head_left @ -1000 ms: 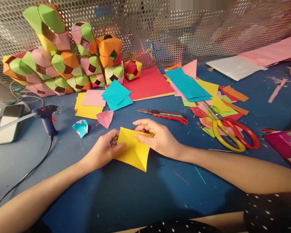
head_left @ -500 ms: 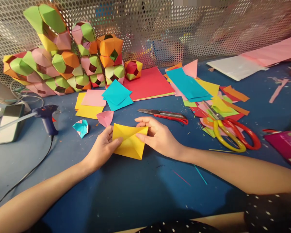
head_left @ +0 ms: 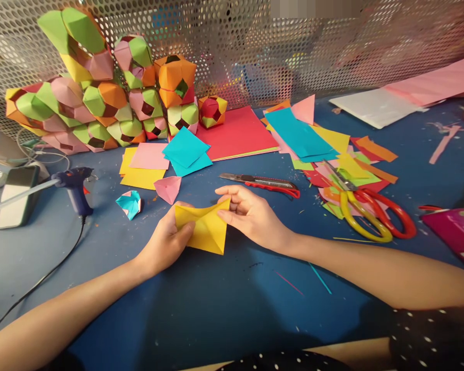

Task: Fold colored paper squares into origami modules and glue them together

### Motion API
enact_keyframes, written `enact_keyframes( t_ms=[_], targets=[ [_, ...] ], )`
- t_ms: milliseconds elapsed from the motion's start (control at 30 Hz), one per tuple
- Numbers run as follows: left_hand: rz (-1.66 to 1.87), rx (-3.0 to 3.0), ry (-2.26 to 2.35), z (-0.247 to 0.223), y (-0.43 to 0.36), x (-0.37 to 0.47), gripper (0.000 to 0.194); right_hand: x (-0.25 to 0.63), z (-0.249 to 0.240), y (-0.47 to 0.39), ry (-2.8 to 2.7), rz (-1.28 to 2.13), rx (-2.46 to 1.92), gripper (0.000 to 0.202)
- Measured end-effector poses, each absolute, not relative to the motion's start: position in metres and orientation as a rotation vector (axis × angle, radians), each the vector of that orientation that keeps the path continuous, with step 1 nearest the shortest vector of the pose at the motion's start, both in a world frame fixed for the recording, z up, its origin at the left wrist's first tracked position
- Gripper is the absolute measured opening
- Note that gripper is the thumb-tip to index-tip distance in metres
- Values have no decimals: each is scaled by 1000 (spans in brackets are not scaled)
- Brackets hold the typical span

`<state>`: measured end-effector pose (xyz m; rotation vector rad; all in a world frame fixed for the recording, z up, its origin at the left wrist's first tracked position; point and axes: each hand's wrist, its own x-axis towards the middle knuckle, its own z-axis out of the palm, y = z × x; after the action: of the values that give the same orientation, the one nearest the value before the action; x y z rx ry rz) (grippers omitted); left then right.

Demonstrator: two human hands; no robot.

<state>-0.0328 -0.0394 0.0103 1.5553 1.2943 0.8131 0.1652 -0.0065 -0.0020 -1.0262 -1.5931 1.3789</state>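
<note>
A creased square of yellow paper (head_left: 205,230) is held above the blue table between my two hands. My left hand (head_left: 167,236) grips its left side, thumb on the front and fingers behind. My right hand (head_left: 251,214) pinches the upper right corner between thumb and fingers. The sheet bends along its creases, its top edge dipping in the middle. Just beyond my left hand lie a folded pink paper piece (head_left: 168,189) and a small blue and pink folded piece (head_left: 129,204). A box cutter with a red handle (head_left: 263,182) lies beyond my right hand.
Folded paper balls (head_left: 106,100) are stacked at the back left against a perforated metal screen (head_left: 239,46). A glue gun (head_left: 75,188) and a phone (head_left: 16,196) are at left. Scissors (head_left: 365,208) rest on paper scraps at right. Blue squares (head_left: 187,149) lie near a red sheet (head_left: 237,134).
The yellow paper has shifted slightly left and bends more, its top edge now dipping. My left thumb sits further over its face; my right hand still pinches the corner.
</note>
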Motion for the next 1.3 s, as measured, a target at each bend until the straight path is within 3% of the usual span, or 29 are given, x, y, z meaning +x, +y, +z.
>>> enact_keyframes(
  t_ms=[133,1000,1300],
  targets=[
    [826,1552,1308,11,-41,-33,12,164,-1,-6,-1598,1351,-1050,33],
    [1010,931,1083,16,-47,-22,37,164,-4,-9,-1568,1427,-1018,31],
    [936,1077,1147,11,-50,-25,17,162,-2,-8,-1494,1409,-1016,28]
  ],
)
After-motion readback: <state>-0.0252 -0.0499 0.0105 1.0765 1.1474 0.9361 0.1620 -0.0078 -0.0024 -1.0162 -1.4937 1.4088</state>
